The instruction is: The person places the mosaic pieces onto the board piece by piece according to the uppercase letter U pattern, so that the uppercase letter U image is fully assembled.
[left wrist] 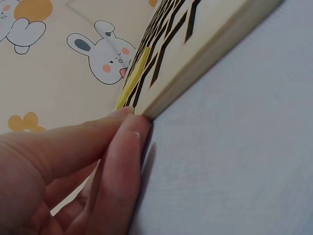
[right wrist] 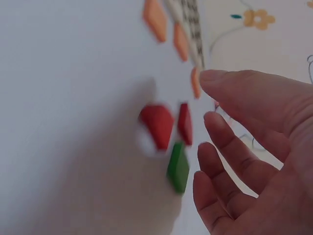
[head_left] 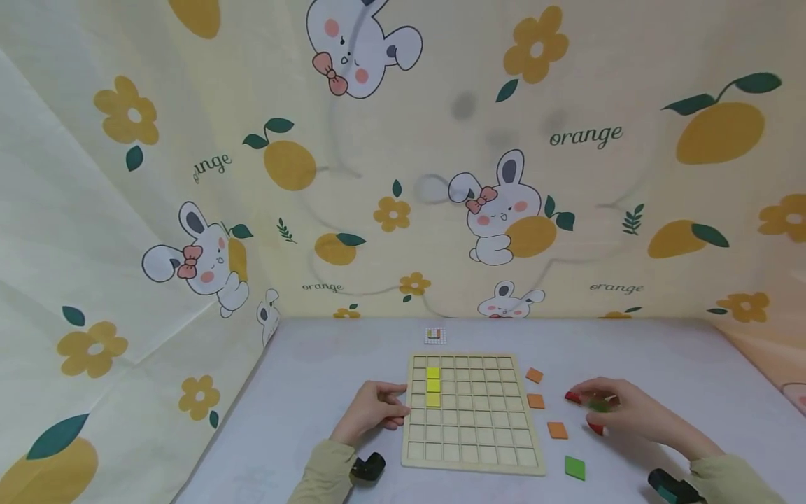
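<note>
My left hand (head_left: 371,409) holds the left edge of a pale wooden grid board (head_left: 472,435), thumb at its top rim and index finger against its side in the left wrist view. Three yellow square tiles (head_left: 433,386) form a column in the board's upper left. To the board's right, my right hand (head_left: 630,409) hovers with fingers apart and nothing between them. Beneath or beside its fingertips are a red tile (head_left: 572,397), another red tile (head_left: 595,428) and a green tile (head_left: 599,405). One red tile (right wrist: 156,126) looks blurred in the right wrist view.
Orange tiles (head_left: 557,430) lie in a loose line along the board's right side, with a green diamond-shaped tile (head_left: 575,468) nearer me. Behind the board is a small patterned card (head_left: 435,336). A printed curtain (head_left: 390,140) hangs at the white table's back and left.
</note>
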`<state>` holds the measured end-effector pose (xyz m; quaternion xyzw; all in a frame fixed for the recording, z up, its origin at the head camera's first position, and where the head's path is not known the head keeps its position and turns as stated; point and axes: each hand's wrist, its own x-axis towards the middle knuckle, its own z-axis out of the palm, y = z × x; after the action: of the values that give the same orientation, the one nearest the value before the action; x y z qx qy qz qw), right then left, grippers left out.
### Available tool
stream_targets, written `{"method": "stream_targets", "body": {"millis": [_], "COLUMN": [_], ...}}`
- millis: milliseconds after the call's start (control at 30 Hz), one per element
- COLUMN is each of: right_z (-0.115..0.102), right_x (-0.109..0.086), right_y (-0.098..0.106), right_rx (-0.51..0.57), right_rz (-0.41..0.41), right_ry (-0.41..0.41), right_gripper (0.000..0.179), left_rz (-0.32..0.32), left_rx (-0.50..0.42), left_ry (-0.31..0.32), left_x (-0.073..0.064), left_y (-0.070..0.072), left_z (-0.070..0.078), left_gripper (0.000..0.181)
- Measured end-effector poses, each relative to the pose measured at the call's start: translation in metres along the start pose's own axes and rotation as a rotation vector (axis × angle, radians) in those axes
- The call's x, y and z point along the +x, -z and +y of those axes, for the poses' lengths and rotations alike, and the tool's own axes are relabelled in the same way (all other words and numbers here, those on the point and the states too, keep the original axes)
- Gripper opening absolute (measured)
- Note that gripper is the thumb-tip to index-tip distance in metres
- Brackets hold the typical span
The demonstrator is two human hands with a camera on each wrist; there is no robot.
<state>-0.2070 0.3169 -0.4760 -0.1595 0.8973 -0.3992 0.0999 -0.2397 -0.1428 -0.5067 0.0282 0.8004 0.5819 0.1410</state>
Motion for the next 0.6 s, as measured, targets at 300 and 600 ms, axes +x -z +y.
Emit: {"method": "stream_targets", "body": {"millis": [300,600], "right_z": [0.013,0.019], "right_x": [-0.016,-0.022], "right_y": [0.007,0.005], "right_rx": [-0.093,-0.08], "right_rz": [-0.034,-0.04], "right_ry": [0.05,0.109], "right_gripper": [0.041,0.038], "left_rz": [-0.002,-0.005], "left_rx": [-0.006,-0.004], "left_ry": [-0.024,-0.026], "left_x": [0.0,0.0], "left_y": [0.001,0.001], "left_z": [0.0,0.0], "left_gripper": [0.048,0.047]}}
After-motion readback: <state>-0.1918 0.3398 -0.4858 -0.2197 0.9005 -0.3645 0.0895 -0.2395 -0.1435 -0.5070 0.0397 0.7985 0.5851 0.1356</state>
